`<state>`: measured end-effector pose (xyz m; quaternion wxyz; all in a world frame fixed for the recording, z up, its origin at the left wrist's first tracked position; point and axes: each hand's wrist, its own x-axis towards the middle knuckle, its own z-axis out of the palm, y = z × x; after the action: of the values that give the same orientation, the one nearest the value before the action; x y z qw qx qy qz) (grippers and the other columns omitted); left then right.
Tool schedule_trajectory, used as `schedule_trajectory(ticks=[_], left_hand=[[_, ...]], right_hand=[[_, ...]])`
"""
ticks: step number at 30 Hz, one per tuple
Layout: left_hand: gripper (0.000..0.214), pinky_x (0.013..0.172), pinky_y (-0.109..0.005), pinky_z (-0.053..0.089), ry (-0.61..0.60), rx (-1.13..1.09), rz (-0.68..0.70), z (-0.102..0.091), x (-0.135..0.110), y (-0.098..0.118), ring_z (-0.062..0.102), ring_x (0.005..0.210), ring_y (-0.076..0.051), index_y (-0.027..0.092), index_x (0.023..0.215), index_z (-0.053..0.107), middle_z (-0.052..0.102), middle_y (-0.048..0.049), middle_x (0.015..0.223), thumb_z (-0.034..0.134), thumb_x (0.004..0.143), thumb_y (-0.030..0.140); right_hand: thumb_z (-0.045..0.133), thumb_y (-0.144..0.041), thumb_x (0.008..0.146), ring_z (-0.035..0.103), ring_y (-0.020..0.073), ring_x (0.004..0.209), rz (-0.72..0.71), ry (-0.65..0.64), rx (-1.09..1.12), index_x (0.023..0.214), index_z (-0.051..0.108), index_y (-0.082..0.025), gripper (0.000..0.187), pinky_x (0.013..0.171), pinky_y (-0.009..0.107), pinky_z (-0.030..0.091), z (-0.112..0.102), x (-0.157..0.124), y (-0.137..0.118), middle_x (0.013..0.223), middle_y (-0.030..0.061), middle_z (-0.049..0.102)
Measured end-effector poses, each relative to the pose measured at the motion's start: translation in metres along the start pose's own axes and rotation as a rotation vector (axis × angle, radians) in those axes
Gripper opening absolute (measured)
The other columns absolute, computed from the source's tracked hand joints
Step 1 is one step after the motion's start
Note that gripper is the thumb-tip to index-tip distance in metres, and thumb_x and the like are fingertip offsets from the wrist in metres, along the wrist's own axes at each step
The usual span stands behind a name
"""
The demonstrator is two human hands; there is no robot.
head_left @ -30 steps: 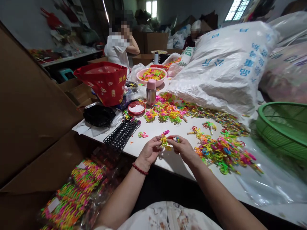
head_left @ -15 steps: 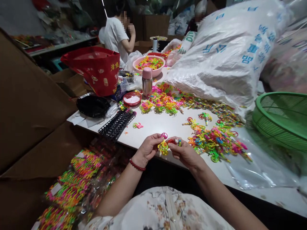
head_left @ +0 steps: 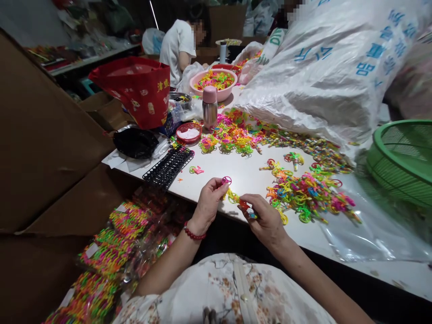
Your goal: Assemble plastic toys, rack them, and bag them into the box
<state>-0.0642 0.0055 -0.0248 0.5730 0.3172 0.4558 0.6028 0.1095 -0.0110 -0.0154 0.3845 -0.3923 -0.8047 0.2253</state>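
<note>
Over the table's front edge, my left hand (head_left: 208, 204) pinches a small yellow plastic toy bicycle (head_left: 232, 196) with a magenta wheel (head_left: 227, 180). My right hand (head_left: 267, 220) is closed on a small red plastic piece (head_left: 243, 204) at the toy's right end; a blue-and-white bit (head_left: 251, 213) shows beneath the fingers. Whether the red piece is joined to the yellow toy I cannot tell. Right of my hands lies a pile of similar colourful toys (head_left: 308, 191). A lone pink and green toy (head_left: 196, 170) lies beyond my left hand.
A black plastic rack (head_left: 168, 166), red basket (head_left: 189, 133) and steel flask (head_left: 209, 110) stand on the left of the white table (head_left: 216, 164). A big white sack (head_left: 313, 76) and green basket (head_left: 401, 157) flank the right. Bagged toys (head_left: 101, 252) lie below left. A co-worker (head_left: 177, 49) sits opposite.
My right hand has turned and lowered slightly, its fingers now reaching over the red piece. The toy is stretched flatter between both hands. The co-worker's raised hand has gone down, and the view shifted slightly.
</note>
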Motion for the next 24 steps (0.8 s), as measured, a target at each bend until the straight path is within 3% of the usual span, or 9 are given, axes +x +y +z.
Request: schedule_trajectory(ticks=[9, 13, 20, 24], left_hand=[[0.032, 0.057, -0.019, 0.042, 0.028, 0.055, 0.052, 0.012, -0.015, 0.012, 0.051, 0.059, -0.006, 0.016, 0.094, 0.059, 0.057, 0.0029, 0.075, 0.075, 0.075, 0.036], [0.033, 0.054, -0.019, 0.044, 0.059, 0.066, 0.036, 0.013, -0.017, 0.011, 0.055, 0.055, -0.007, 0.016, 0.091, 0.055, 0.058, 0.0034, 0.071, 0.075, 0.075, 0.037], [0.033, 0.055, -0.021, 0.051, 0.137, 0.107, 0.09, 0.02, -0.025, 0.011, 0.058, 0.055, -0.007, 0.018, 0.094, 0.05, 0.056, 0.0041, 0.076, 0.073, 0.077, 0.035], [0.041, 0.055, -0.02, 0.05, 0.131, -0.013, -0.002, 0.027, -0.03, 0.015, 0.058, 0.056, -0.005, 0.02, 0.105, 0.049, 0.057, 0.0028, 0.087, 0.074, 0.075, 0.031]], right_hand=[[0.056, -0.025, 0.09, 0.069, 0.0176, 0.081, 0.176, 0.052, 0.038, 0.104, 0.062, -0.023, 0.016, 0.071, 0.027, 0.054, 0.001, -0.002, 0.004, 0.094, 0.0051, 0.072], [0.053, -0.022, 0.091, 0.068, 0.0183, 0.088, 0.114, 0.075, 0.024, 0.106, 0.058, -0.023, 0.016, 0.076, 0.029, 0.055, 0.006, -0.006, 0.009, 0.1, 0.0066, 0.069], [0.05, -0.013, 0.087, 0.067, 0.0184, 0.084, 0.03, 0.093, -0.119, 0.1, 0.053, -0.023, 0.016, 0.069, 0.028, 0.054, 0.007, -0.007, -0.002, 0.095, 0.0074, 0.067], [0.049, -0.01, 0.083, 0.067, 0.0196, 0.084, -0.003, 0.117, -0.207, 0.1, 0.051, -0.022, 0.021, 0.068, 0.029, 0.054, 0.009, -0.005, -0.002, 0.096, 0.0088, 0.066]])
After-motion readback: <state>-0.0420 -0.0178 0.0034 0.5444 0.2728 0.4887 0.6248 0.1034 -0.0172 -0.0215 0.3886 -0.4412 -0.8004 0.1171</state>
